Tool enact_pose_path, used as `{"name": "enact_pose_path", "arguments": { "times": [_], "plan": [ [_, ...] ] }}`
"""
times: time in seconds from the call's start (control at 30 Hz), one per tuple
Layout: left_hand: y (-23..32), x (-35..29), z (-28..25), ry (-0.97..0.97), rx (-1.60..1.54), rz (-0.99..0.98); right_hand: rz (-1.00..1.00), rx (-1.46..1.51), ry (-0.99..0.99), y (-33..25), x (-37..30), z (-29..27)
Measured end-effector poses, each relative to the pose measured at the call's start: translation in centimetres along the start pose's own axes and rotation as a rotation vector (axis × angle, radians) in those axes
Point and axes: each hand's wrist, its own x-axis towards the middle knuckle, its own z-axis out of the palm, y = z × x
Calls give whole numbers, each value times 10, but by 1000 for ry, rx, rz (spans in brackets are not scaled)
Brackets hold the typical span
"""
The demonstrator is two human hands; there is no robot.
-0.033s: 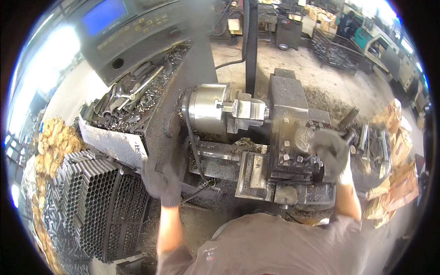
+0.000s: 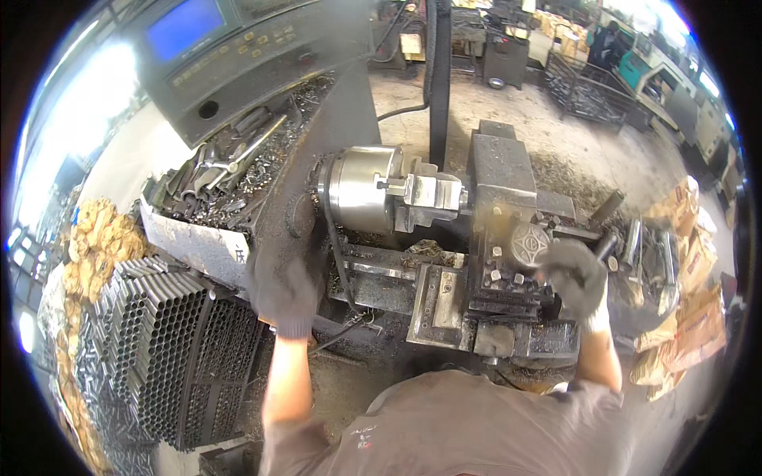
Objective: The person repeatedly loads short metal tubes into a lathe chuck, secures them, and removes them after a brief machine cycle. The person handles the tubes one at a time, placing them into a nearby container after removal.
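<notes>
My left hand (image 2: 284, 289), in a dark grey glove, is in front of the lathe's headstock, beside the white panel of the chip tray. Motion blur hides its fingers, so what it holds cannot be made out. My right hand (image 2: 575, 278), gloved alike, is at the right side of the tool post (image 2: 516, 266), fingers curled in; anything inside them is hidden. Just above it a dark lever (image 2: 573, 229) sticks out from beside the round, star-patterned cap (image 2: 529, 243). Between the hands, farther back, the shiny chuck (image 2: 361, 189) has a metal jaw block (image 2: 429, 193) on its right.
Stacked metal tubes (image 2: 171, 341) stand at the left, beside a yellowish bag (image 2: 99, 246). A tray of tools and chips (image 2: 222, 170) lies below the control panel (image 2: 238, 55). Metal bars (image 2: 633, 242) and brown paper sacks (image 2: 690, 317) are at the right.
My right hand has come slightly down, and the lever above it now shows. My left hand has shifted a little and remains blurred. The chuck looks the same.
</notes>
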Motion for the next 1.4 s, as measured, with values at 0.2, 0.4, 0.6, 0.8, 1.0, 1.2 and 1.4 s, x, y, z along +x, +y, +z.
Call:
{"name": "enact_pose_path", "arguments": {
  "times": [0.2, 0.4, 0.6, 0.8, 1.0, 1.2, 1.4],
  "plan": [
    [82, 208, 116, -204, 253, 150, 278, 276, -30, 9, -60, -23],
    [108, 283, 165, -511, 437, 2, 466, 337, -90, 13, -86, -35],
    [121, 157, 95, -472, 208, 173, 445, 424, -340, 12, -81, 5],
    [-20, -235, -28, -1051, -16, 49, 316, 532, -858, -3, -73, 148],
    [-123, -601, -357, -1331, 510, -1477, 269, 427, -1285, -43, -129, 352],
    [-79, -738, -583, -755, 640, -2210, -136, 218, -1618, -119, -186, 506],
    [-65, -751, -520, -329, 320, -2298, -445, 206, -1742, -177, -216, 629]
  ]
}}
